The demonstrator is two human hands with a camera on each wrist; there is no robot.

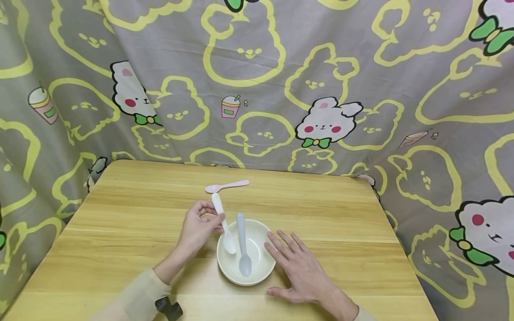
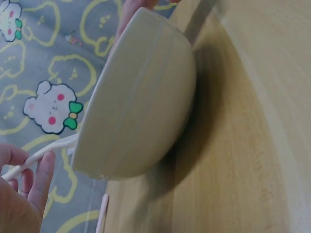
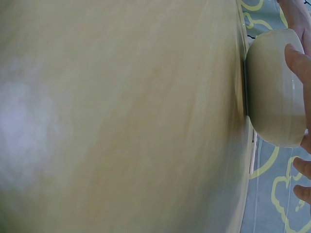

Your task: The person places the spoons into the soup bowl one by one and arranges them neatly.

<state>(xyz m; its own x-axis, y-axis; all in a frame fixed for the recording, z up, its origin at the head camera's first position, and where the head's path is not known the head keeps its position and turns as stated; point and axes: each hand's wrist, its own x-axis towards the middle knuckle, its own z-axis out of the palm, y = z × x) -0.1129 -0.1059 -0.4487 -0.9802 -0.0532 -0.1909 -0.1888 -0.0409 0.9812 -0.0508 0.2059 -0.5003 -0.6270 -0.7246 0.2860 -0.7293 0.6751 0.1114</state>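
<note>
A cream bowl (image 1: 262, 229) stands on the wooden table, and its outer wall (image 2: 136, 97) fills much of the left wrist view. My left hand (image 1: 199, 225) pinches a white spoon (image 1: 218, 206) by its handle, the spoon's head lowered inside the bowl's left side. A grey-blue spoon (image 1: 242, 240) lies in the bowl with its handle over the far rim. My right hand (image 1: 299, 269) is spread at the bowl's right side, fingertips at the rim; the right wrist view shows its thumb (image 3: 297, 60) in front of the bowl. Whether it touches the bowl I cannot tell.
A pink spoon (image 1: 227, 186) lies on the table (image 1: 341, 214) beyond the bowl. A patterned grey curtain (image 1: 257, 111) hangs behind and along the sides of the table. A black device (image 1: 168, 308) is on the left sleeve.
</note>
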